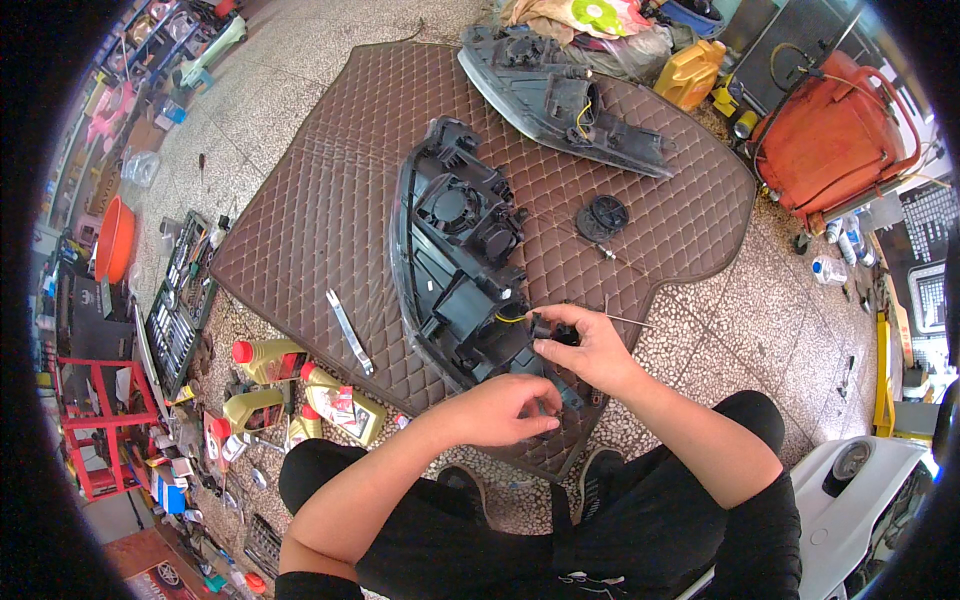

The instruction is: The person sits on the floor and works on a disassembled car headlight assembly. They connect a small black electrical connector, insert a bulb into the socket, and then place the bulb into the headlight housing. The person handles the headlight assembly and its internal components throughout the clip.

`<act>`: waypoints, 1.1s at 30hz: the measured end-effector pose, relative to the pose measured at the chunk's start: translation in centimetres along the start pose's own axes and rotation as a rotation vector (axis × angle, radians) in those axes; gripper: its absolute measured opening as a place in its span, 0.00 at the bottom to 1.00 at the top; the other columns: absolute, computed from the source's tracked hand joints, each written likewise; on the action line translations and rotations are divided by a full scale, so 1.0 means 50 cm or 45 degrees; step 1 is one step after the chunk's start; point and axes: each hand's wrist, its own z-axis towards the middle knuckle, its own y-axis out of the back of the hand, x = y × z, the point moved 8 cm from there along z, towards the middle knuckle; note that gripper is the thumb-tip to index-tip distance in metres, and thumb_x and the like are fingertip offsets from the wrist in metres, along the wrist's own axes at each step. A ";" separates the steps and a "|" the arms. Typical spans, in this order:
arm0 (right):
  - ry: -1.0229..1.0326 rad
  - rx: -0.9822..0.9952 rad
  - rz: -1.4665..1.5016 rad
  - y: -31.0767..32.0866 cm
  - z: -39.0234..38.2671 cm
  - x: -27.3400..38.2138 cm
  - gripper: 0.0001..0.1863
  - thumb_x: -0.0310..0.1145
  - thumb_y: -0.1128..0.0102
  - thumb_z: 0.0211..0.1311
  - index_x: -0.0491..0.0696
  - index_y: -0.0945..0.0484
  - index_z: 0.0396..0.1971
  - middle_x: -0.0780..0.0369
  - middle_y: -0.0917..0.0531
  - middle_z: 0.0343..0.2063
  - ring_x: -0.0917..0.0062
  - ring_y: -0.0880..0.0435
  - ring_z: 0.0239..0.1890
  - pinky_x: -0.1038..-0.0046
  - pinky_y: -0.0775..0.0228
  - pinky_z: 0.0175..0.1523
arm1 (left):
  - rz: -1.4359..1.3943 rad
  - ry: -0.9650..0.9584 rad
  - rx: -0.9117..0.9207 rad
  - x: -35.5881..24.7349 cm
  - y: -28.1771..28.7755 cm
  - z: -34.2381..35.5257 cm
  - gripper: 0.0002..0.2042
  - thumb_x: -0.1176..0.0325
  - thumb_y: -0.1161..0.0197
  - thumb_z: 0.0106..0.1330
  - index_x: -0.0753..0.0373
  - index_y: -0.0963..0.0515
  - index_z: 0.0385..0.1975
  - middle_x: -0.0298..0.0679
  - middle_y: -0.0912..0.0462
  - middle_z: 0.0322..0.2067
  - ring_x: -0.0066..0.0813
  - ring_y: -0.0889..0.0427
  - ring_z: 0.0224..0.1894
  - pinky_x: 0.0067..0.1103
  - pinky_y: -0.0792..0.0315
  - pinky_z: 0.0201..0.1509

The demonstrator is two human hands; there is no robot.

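A dark plastic headlight housing lies back side up in front of me, its near end by my hands. My right hand pinches a small black plastic part between thumb and fingers, at the right edge of the housing. A yellow wire shows beside that part. Lower down, my left hand hovers over the near end with its fingers loosely curled and the thumb a little apart. Nothing shows in it. A thin metal rod sticks out to the right behind my right hand.
A second headlight lies farther back on the brown quilted mat. A round black cap and a small bulb-like piece sit right of centre; a flat metal tool lies left. Bottles, a toolbox and an orange tank surround the mat.
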 end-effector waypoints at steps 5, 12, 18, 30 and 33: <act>-0.144 0.031 0.110 -0.002 -0.001 -0.026 0.22 0.29 0.31 0.60 0.42 0.21 0.55 0.59 0.15 0.43 0.78 0.19 0.47 0.73 0.28 0.56 | 0.012 0.015 0.018 0.006 -0.002 0.000 0.14 0.63 0.33 0.67 0.66 0.22 0.44 0.45 0.16 0.39 0.35 0.15 0.38 0.30 0.22 0.42; -0.139 0.047 0.209 -0.011 0.000 -0.011 0.21 0.25 0.33 0.62 0.41 0.21 0.55 0.61 0.15 0.46 0.79 0.19 0.51 0.74 0.29 0.60 | 0.045 0.004 -0.011 0.005 0.005 -0.002 0.12 0.65 0.34 0.67 0.66 0.22 0.44 0.46 0.16 0.38 0.37 0.14 0.38 0.31 0.22 0.42; -0.338 0.176 0.452 -0.022 -0.006 -0.019 0.22 0.22 0.39 0.63 0.45 0.23 0.58 0.63 0.16 0.43 0.85 0.21 0.38 0.78 0.27 0.45 | 0.053 0.030 -0.078 0.009 0.017 -0.003 0.11 0.67 0.35 0.68 0.67 0.22 0.43 0.47 0.16 0.36 0.39 0.14 0.37 0.32 0.22 0.41; -0.441 0.189 0.914 -0.026 -0.005 -0.045 0.22 0.20 0.44 0.61 0.47 0.24 0.57 0.65 0.18 0.40 0.85 0.26 0.30 0.82 0.33 0.36 | 0.000 0.121 -0.329 0.021 0.053 -0.001 0.10 0.72 0.37 0.67 0.68 0.23 0.44 0.47 0.15 0.35 0.37 0.13 0.39 0.30 0.21 0.43; -0.423 0.195 0.868 -0.024 -0.003 -0.043 0.23 0.20 0.44 0.61 0.46 0.24 0.57 0.65 0.17 0.41 0.86 0.26 0.30 0.82 0.32 0.37 | -0.025 0.084 -0.372 0.019 0.058 0.000 0.09 0.73 0.37 0.67 0.68 0.23 0.44 0.46 0.15 0.35 0.37 0.13 0.39 0.29 0.21 0.44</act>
